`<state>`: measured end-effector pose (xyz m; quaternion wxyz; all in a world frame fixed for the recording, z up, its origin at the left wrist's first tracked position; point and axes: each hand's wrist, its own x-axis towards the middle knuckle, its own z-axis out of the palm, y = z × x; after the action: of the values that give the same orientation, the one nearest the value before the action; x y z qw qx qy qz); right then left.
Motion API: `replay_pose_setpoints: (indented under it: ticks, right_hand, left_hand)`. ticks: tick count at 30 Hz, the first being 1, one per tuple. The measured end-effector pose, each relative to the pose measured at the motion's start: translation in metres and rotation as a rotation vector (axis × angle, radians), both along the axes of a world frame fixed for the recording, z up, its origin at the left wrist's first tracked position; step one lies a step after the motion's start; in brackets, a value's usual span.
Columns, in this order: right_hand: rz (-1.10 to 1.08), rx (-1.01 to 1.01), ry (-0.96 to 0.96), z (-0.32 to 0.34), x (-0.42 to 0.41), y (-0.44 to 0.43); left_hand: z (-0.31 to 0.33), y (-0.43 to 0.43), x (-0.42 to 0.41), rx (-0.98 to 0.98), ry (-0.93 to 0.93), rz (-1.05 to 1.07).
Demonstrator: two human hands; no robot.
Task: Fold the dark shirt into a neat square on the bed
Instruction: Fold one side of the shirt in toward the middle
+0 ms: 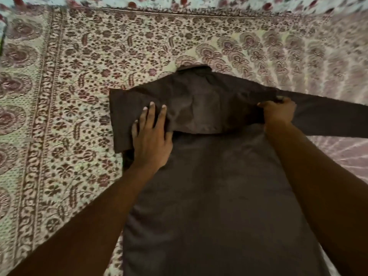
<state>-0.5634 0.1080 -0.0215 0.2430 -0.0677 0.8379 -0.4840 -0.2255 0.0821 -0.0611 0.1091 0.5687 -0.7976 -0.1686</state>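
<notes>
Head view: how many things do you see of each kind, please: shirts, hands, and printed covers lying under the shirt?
Shirts: 1, the dark shirt
Hands: 2, the left hand pressing flat and the right hand gripping the shirt
Covers under the shirt: 1, the printed bedspread
Total: 4
</notes>
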Motion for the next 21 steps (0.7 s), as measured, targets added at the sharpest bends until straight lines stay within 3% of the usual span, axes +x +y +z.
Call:
replay_pose_setpoints:
  ticks: [7, 14, 21]
  right_hand:
    - [-0.161, 0.004, 0.056, -0.026, -0.089, 0.024]
    - [-0.213, -0.113, 0.107, -0.03, -0.149, 0.016]
    - [-0.21, -0.022, 0.139, -0.036, -0.175, 0.023]
  left_hand:
    - [-0.021, 0.009, -0.085, 0.068, -0.125, -0.086]
    - [-0.031, 0.008, -0.134, 0.089, -0.155, -0.14]
    - [-0.034, 0.006, -0.171, 0.066, -0.187, -0.23]
